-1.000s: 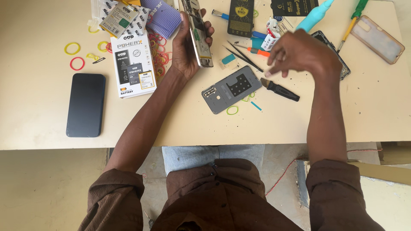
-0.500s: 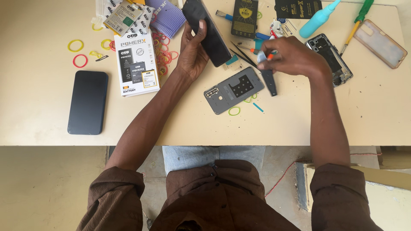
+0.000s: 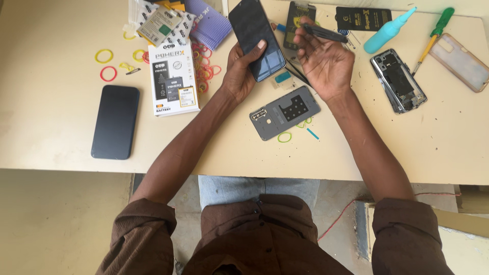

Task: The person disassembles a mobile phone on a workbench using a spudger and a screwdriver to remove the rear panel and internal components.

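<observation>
1. The left hand (image 3: 243, 71) is wrapped around a dark phone (image 3: 256, 38), fingers on one long edge and thumb on the other, holding it tilted above the bench (image 3: 61, 137) with the glass facing up.
2. The right hand (image 3: 326, 63) is closed in a pinch on a slim black tool (image 3: 326, 33), which lies nearly level across the fingertips, just beside the phone's upper right edge; I cannot tell whether the two touch.
3. Just below both hands a grey phone back cover (image 3: 285, 112) lies flat on the bench, inside face up, with a green rubber band (image 3: 284, 137) beside its lower edge.
4. Well to the left, a second black phone (image 3: 115, 121) lies flat near the front edge, and a white battery box (image 3: 171, 77) sits between it and the left forearm.
5. Loose rubber bands (image 3: 104, 56), yellow and red, are scattered around that box.
6. To the right lie an opened phone frame (image 3: 398, 80), a teal squeeze bottle (image 3: 388, 31), a green-handled screwdriver (image 3: 433, 32) and a clear phone case (image 3: 461, 61), all apart from the hands.
</observation>
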